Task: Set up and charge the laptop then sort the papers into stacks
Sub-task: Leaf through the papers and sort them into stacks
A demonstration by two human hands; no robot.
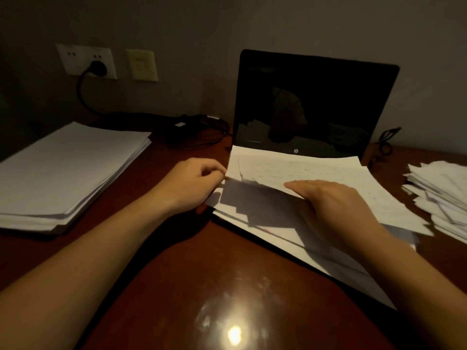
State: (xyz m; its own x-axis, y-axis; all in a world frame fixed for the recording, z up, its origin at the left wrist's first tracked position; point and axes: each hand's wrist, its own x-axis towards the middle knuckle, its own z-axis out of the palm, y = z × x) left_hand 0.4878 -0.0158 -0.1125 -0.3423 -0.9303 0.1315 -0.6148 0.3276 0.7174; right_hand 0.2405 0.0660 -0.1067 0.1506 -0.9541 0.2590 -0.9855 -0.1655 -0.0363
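The black laptop (313, 104) stands open with a dark screen at the back of the desk. A pile of written sheets (316, 170) lies over its keyboard. My left hand (194, 183) pinches the left edge of the top sheet. My right hand (333, 200) rests flat with straight fingers on the pile's near part. A neat stack of white paper (65, 170) sits at the left. A loose heap of papers (442, 195) lies at the right. The charger plug (97, 68) sits in the wall socket, and its black cable (197, 133) runs toward the laptop.
The brown wooden desk (192, 286) shines with a lamp reflection near me. A second wall plate (142, 65) sits beside the socket. A dark cable (386, 140) lies behind the laptop at the right. The wall closes the desk's back.
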